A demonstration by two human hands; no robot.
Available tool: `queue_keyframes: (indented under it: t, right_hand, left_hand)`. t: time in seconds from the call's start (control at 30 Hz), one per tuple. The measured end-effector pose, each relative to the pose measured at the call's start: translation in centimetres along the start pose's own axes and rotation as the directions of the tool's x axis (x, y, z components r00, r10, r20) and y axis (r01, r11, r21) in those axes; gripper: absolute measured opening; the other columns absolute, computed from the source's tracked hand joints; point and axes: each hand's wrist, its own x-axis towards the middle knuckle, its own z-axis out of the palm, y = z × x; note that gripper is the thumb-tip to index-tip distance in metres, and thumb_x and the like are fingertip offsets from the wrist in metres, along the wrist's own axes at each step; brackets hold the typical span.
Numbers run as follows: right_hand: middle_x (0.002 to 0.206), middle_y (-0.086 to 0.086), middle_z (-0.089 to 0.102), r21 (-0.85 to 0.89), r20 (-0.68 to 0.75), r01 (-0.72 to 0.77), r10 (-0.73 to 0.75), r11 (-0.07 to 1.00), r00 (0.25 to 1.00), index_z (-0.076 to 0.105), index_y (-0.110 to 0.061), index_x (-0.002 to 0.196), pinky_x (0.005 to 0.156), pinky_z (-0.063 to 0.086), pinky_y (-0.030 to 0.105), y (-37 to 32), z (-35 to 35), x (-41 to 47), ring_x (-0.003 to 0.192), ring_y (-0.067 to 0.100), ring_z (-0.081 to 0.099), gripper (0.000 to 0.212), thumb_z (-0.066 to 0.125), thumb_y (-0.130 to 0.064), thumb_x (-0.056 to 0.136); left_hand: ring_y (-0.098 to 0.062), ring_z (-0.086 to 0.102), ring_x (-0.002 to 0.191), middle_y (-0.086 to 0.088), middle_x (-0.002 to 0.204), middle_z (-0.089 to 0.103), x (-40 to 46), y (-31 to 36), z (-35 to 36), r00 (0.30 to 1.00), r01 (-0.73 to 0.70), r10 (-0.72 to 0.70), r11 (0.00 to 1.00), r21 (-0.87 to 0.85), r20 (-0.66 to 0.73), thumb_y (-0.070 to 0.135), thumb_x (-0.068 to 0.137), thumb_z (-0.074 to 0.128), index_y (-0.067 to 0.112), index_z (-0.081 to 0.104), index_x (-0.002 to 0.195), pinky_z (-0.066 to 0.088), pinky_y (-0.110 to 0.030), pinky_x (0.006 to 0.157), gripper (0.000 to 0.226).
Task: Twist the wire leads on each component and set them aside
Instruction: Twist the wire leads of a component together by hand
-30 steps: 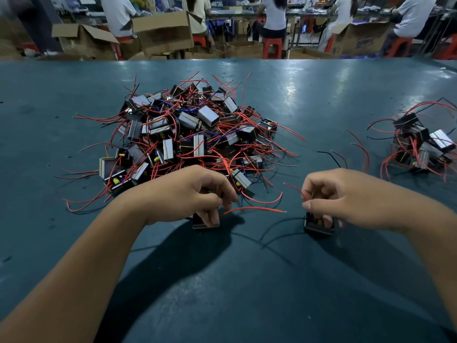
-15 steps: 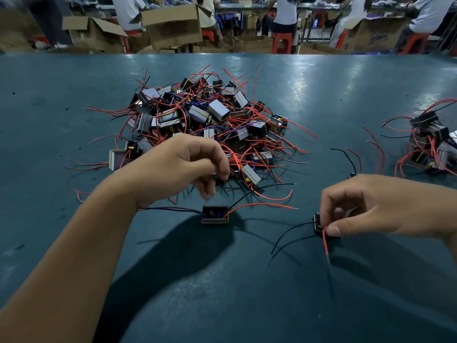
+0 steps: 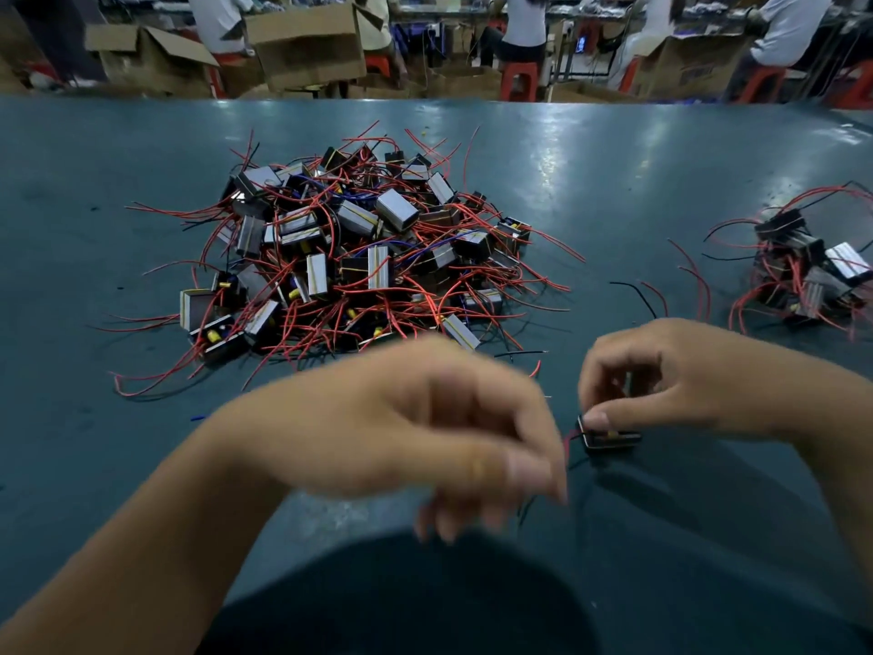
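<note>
Head view shows the right hand [image 3: 694, 375] low over the near counter [image 3: 661, 148], thumb and fingertips pinching a small black component [image 3: 609, 438] that sits on the surface just under it. The left hand [image 3: 425, 418] is motion-blurred beside it, fingers curled downward, with thin dark and red leads [image 3: 569, 439] running between its fingertips and the component; whether it truly grips those leads I cannot tell through the blur.

Half a second ago the left hand hung further left above a second component lying on the counter, and the right hand pinched a loose red lead. Now the left hand has crossed to the right, that second component is hidden beneath it or gone from sight, and both hands meet at one part. That suggests the twisting of this component's leads is under way, with setting it aside not yet done.

Further out, the big pile [image 3: 359, 257] of components with straggling red wires lies at centre far, seemingly still to be worked. A smaller pile [image 3: 808, 271] lies well apart at far right, probably the finished ones. Beyond the counter are cardboard boxes [image 3: 307, 44] and seated people.
</note>
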Motion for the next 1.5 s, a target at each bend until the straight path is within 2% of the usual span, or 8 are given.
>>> queue_keyframes:
  t: [0.17, 0.33, 0.53, 0.7, 1.0, 1.17, 1.37, 1.5]
  right_hand:
    - [0.103, -0.018, 0.065, -0.055, 0.020, 0.095, -0.094, 0.994, 0.995, 0.068, -0.037, 0.103, 0.078, 0.043, 0.015, -1.0, 2.2, 0.8, 0.102, 0.004, 0.061, 0.013, 0.069, -0.040, 0.090]
    - [0.114, -0.020, 0.066, 0.032, 0.085, 0.124, -0.126, 0.992, 0.988, 0.068, -0.041, 0.107, 0.089, 0.042, 0.016, -1.3, 0.8, 0.1, 0.113, 0.007, 0.059, 0.017, 0.063, -0.047, 0.092]
    - [0.112, -0.019, 0.069, 0.063, 0.121, 0.141, -0.148, 0.988, 0.982, 0.070, -0.036, 0.112, 0.089, 0.044, 0.014, -1.7, 1.4, 0.1, 0.109, 0.007, 0.064, 0.020, 0.061, -0.043, 0.096]
    - [0.085, -0.013, 0.072, 0.121, -0.106, 0.085, -0.072, 0.989, 0.992, 0.068, -0.030, 0.103, 0.076, 0.053, 0.026, -2.0, 2.2, 1.1, 0.083, 0.008, 0.068, 0.025, 0.046, -0.040, 0.098]
    - [0.118, -0.021, 0.068, 0.083, 0.146, 0.077, -0.088, 0.994, 0.985, 0.064, -0.037, 0.117, 0.097, 0.044, 0.021, -1.3, 0.6, -0.1, 0.117, 0.005, 0.061, 0.024, 0.062, -0.040, 0.093]
    - [0.110, -0.022, 0.070, 0.034, 0.145, 0.112, -0.116, 0.993, 0.983, 0.067, -0.036, 0.112, 0.095, 0.047, 0.024, -1.4, 1.8, 0.6, 0.108, 0.004, 0.064, 0.026, 0.073, -0.042, 0.087]
    - [0.094, -0.010, 0.070, 0.142, 0.090, 0.176, -0.190, 0.974, 0.978, 0.072, -0.030, 0.099, 0.078, 0.053, 0.029, -1.8, 3.6, 1.7, 0.088, 0.017, 0.068, 0.007, 0.069, -0.032, 0.093]
    - [0.087, -0.008, 0.074, 0.298, -0.039, 0.155, -0.150, 0.942, 0.988, 0.076, -0.026, 0.097, 0.074, 0.050, 0.017, -1.4, 3.6, 2.0, 0.081, 0.005, 0.069, 0.011, 0.067, -0.031, 0.094]
  left_hand:
    - [-0.011, 0.039, 0.045, 0.001, 0.059, 0.057, 0.7, -1.2, -3.2, 0.888, -0.051, 0.061, 0.998, 0.035, -0.456, 0.016, 0.093, 0.062, 0.014, 0.071, 0.085, 0.030, -0.016, 0.042, 0.012]
    - [-0.012, 0.040, 0.045, 0.003, 0.059, 0.058, 1.1, -2.7, -4.4, 0.787, 0.060, 0.052, 0.985, 0.159, -0.614, 0.012, 0.099, 0.056, 0.007, 0.069, 0.088, 0.030, -0.019, 0.043, 0.017]
    - [-0.010, 0.043, 0.048, -0.004, 0.065, 0.063, 0.4, -2.2, -3.8, 0.944, 0.018, 0.003, 0.998, 0.060, -0.330, 0.020, 0.091, 0.063, 0.007, 0.070, 0.086, 0.034, -0.018, 0.044, 0.015]
    - [-0.012, 0.043, 0.052, -0.001, 0.066, 0.061, 0.9, -2.5, -3.5, 0.882, 0.042, 0.068, 0.975, 0.220, -0.465, 0.019, 0.090, 0.064, 0.013, 0.070, 0.086, 0.036, -0.017, 0.047, 0.008]
    - [-0.003, 0.043, 0.055, 0.029, 0.073, 0.058, 1.3, -3.3, -2.5, 0.941, 0.097, 0.104, 0.828, 0.553, -0.321, 0.024, 0.091, 0.075, 0.025, 0.068, 0.106, 0.036, -0.013, 0.055, 0.017]
    - [0.016, 0.048, 0.061, 0.044, 0.075, 0.052, 2.1, -3.6, -1.3, 0.952, 0.074, 0.164, 0.699, 0.712, -0.260, 0.019, 0.088, 0.077, 0.016, 0.071, 0.103, 0.032, 0.000, 0.059, 0.016]
    - [-0.003, 0.059, 0.068, 0.013, 0.077, 0.065, 2.7, -4.6, -1.5, 0.934, 0.080, 0.188, 0.716, 0.693, -0.303, 0.016, 0.092, 0.073, 0.014, 0.074, 0.091, 0.043, -0.015, 0.064, 0.002]
    - [-0.005, 0.062, 0.057, 0.005, 0.067, 0.068, 2.5, -5.0, -2.0, 0.916, 0.119, 0.100, 0.859, 0.499, -0.390, 0.030, 0.089, 0.068, 0.015, 0.074, 0.096, 0.047, -0.015, 0.058, 0.017]
